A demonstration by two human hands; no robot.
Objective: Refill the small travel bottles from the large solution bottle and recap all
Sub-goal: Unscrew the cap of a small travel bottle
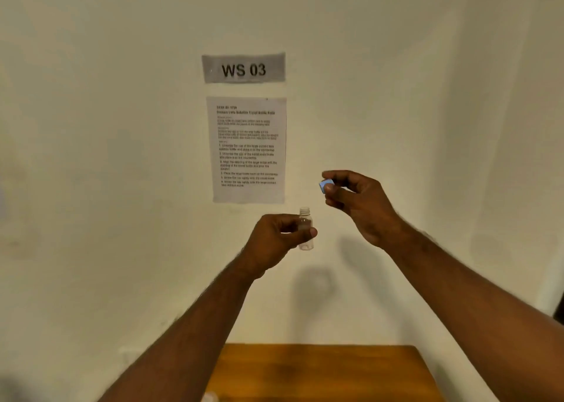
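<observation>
My left hand [276,239] grips a small clear travel bottle [305,218] upright in the air in front of the wall. Its threaded neck is bare, with no cap on it. My right hand [355,201] is raised up and to the right of the bottle and pinches a small pale blue cap [325,185] between thumb and fingertips. The cap is apart from the bottle's neck. The large solution bottle is not in view.
A wooden table [320,371] shows at the bottom, below my arms. A whitish object [210,397] peeks in at the bottom edge by the table. On the wall hang a "WS 03" sign [243,68] and a printed instruction sheet [247,149].
</observation>
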